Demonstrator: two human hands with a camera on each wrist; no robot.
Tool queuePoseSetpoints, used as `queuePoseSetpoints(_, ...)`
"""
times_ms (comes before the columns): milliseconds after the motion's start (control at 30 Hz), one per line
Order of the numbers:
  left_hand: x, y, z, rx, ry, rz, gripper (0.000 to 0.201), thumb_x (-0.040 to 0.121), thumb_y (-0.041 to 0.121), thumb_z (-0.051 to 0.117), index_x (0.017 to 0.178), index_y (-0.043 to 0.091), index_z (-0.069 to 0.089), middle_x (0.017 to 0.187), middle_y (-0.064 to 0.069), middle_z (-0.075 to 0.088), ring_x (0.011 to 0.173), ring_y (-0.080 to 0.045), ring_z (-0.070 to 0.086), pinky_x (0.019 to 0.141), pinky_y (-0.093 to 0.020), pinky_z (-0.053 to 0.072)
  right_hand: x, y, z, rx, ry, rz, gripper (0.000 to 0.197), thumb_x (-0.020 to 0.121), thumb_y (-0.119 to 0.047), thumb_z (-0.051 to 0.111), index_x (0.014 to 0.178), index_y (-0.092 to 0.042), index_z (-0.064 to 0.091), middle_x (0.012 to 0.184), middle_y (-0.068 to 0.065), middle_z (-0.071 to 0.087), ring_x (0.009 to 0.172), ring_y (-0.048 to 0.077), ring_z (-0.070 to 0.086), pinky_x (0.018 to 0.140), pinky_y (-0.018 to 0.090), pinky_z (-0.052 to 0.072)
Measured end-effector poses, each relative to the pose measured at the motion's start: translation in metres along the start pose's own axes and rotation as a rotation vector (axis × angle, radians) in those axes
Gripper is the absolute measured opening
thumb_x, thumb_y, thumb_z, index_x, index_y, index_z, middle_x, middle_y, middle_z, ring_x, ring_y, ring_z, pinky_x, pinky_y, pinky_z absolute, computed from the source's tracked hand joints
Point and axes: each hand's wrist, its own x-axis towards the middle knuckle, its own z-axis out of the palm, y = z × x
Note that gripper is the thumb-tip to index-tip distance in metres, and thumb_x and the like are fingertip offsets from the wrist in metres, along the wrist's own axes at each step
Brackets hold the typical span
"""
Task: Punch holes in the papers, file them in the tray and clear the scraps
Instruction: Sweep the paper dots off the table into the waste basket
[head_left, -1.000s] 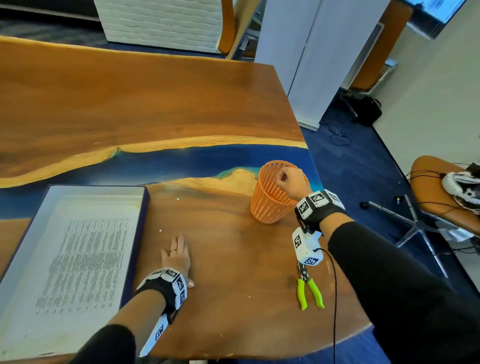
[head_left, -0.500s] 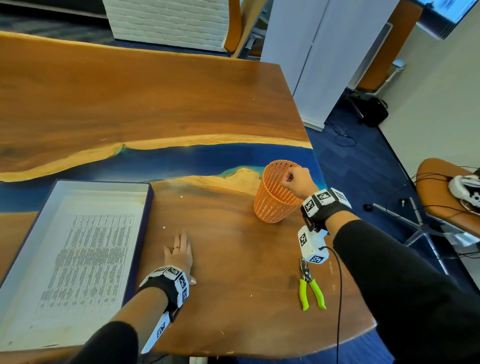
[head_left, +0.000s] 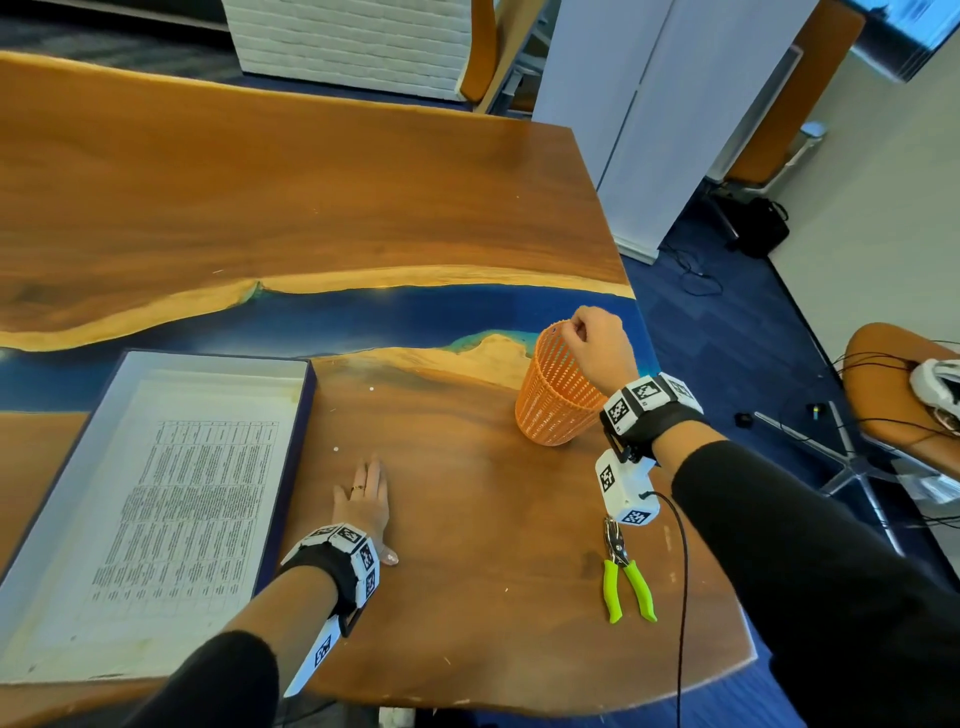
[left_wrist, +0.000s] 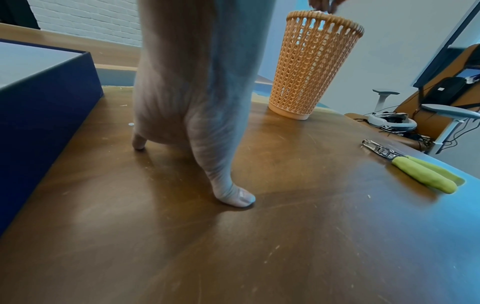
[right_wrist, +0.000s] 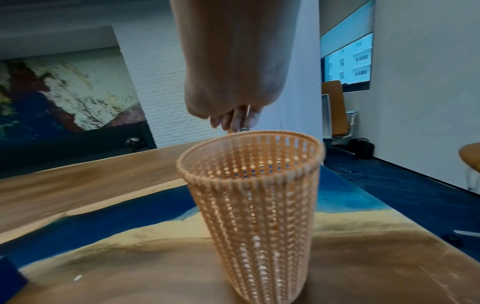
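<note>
An orange mesh basket (head_left: 550, 395) stands near the table's right edge. My right hand (head_left: 571, 330) hovers just over its rim, fingertips (right_wrist: 233, 122) bunched in a pinch on what looks like a small pale paper scrap. My left hand (head_left: 369, 483) lies flat on the wood beside the tray (head_left: 307, 415), fingers straight, holding nothing. Printed papers (head_left: 182, 519) lie inside the tray. The green-handled hole punch (head_left: 623, 571) lies near the front right edge. Two white paper scraps (head_left: 370, 388) (head_left: 335, 448) lie on the table ahead of my left hand.
The wood and blue resin table (head_left: 311, 182) stretches far back. Its right edge runs close behind the basket. An orange chair (head_left: 904, 395) with cables and a headset stands on the floor to the right. White cabinets (head_left: 649, 104) stand beyond the far corner.
My right hand has stayed pinched over the basket and risen slightly above its rim. The left hand has not moved on the table.
</note>
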Motion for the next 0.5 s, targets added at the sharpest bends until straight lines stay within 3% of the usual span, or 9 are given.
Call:
queuePoseSetpoints(133,-0.002,-0.006,-0.003,-0.028,0.03,0.021,0.125,0.076,0.061,0.066,0.148,-0.004,-0.012,0.159,-0.014,-0.015,0.149,-0.029,-0.008,0.117,-0.046,0.02,0.001,-0.045,0.02,-0.006,0.063,-0.202,0.021,0.092,-0.018,0.046,0.077,-0.004,0.05,0.077,0.012,0.053,0.066,0.025,0.049,0.057,0.038,0.038)
queuePoseSetpoints(233,-0.003,-0.014,-0.003,-0.04,0.057,0.032,0.119,0.079,0.058,0.064,0.149,-0.003,-0.011,0.159,-0.013,-0.012,0.149,-0.028,-0.007,0.119,-0.044,0.016,0.002,-0.076,0.051,-0.007,-0.024,-0.301,0.018,0.092,-0.017,0.047,0.08,-0.005,0.051,0.081,0.01,0.053,0.068,0.025,0.05,0.059,0.038,0.04)
queuePoseSetpoints(367,-0.001,-0.027,0.003,-0.068,0.077,0.031,0.119,0.079,0.056,0.065,0.149,-0.001,-0.011,0.16,-0.011,-0.013,0.149,-0.025,-0.006,0.119,-0.043,0.016,-0.002,-0.099,0.104,0.026,-0.198,-0.345,0.009,0.088,-0.007,0.052,0.081,-0.004,0.056,0.086,0.013,0.057,0.073,0.028,0.055,0.067,0.044,0.049)
queuePoseSetpoints(500,0.004,-0.029,0.008,-0.052,0.11,0.049,0.118,0.078,0.053,0.067,0.15,-0.001,-0.009,0.16,-0.012,-0.01,0.149,-0.026,-0.002,0.116,-0.044,0.019,-0.008,-0.103,0.158,0.008,-0.322,-0.295,0.014,0.088,-0.002,0.05,0.085,-0.001,0.064,0.093,0.015,0.061,0.083,0.03,0.058,0.071,0.037,0.047)
